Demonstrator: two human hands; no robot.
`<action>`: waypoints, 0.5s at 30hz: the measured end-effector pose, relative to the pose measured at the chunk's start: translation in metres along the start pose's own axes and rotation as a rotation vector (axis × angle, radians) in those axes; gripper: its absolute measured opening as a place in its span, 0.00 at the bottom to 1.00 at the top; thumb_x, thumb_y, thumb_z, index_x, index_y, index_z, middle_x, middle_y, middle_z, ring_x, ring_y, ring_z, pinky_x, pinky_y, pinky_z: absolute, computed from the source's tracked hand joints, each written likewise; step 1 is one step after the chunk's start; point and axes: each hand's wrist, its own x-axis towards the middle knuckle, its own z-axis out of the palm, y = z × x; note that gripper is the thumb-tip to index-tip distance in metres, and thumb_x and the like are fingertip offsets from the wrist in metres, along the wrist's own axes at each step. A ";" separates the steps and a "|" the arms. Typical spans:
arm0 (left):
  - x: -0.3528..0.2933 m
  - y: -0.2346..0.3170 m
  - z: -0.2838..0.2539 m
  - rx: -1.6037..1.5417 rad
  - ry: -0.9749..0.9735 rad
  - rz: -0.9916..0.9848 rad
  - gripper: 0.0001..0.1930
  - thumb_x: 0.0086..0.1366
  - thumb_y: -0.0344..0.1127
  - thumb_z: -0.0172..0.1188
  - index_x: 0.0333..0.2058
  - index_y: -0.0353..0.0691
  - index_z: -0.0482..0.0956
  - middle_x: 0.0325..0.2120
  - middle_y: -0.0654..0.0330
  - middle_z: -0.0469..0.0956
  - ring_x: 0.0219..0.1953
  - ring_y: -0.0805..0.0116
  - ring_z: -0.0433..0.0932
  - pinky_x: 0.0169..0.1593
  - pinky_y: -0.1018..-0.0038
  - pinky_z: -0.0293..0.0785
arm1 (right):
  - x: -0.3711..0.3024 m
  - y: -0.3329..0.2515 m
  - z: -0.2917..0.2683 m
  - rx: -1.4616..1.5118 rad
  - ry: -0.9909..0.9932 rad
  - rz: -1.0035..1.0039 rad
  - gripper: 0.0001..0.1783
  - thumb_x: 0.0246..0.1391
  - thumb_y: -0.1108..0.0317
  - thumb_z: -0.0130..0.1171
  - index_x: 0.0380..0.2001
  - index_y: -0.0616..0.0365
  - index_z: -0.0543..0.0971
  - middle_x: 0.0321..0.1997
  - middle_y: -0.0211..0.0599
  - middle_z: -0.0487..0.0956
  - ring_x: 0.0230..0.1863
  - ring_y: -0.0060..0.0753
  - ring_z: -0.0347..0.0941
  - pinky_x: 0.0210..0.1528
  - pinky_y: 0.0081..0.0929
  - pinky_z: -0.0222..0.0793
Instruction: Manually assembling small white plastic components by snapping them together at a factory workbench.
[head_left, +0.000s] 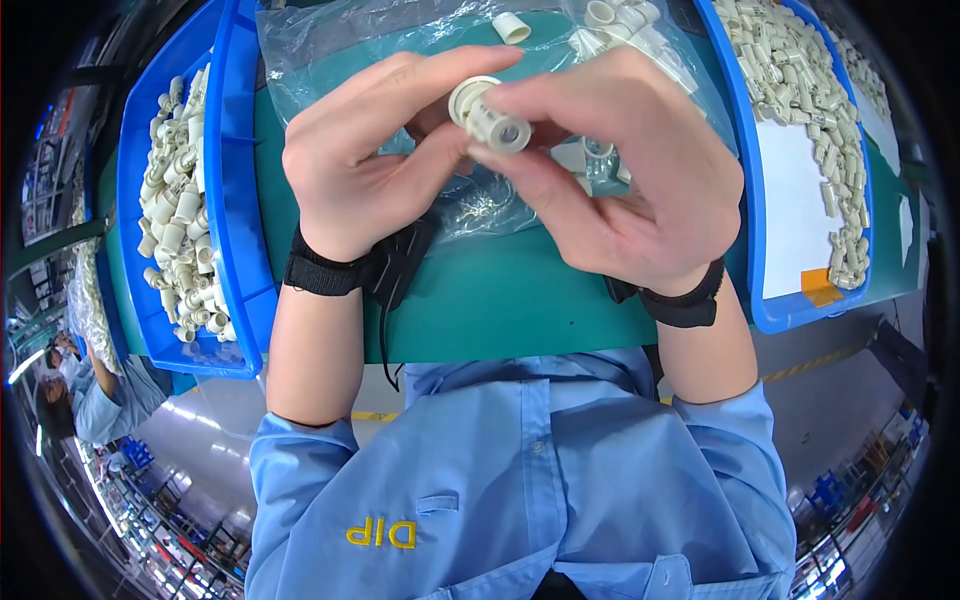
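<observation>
A small cream plastic cylinder [502, 131] with a round, greyish end is held between my two hands above the bench. A wider cream round cap [470, 96] sits against its far-left end; whether the two are joined I cannot tell. My right hand [645, 170] pinches the cylinder between thumb and forefinger. From the other side my left hand [370, 150] closes on the cap, its forefinger stretched over the top and its thumb beneath. Below and behind the hands lies a clear plastic bag [480, 215], with a loose cream cap [511, 27] at the far side.
At the left, a blue bin [235, 200] holds many cream caps [185, 215]. On the right, another blue tray [757, 250] carries many small cream cylinders [800, 75] on white paper. More cream parts [622, 22] lie in the bag. A person [100, 400] works at far left.
</observation>
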 end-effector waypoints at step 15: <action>-0.001 0.007 0.004 0.028 0.033 0.010 0.24 0.44 0.12 0.59 0.43 0.34 0.85 0.26 0.61 0.79 0.21 0.78 0.73 0.25 0.83 0.68 | -0.004 -0.007 0.001 0.046 0.027 -0.034 0.22 0.38 0.82 0.75 0.41 0.67 0.81 0.29 0.40 0.81 0.28 0.31 0.76 0.28 0.20 0.70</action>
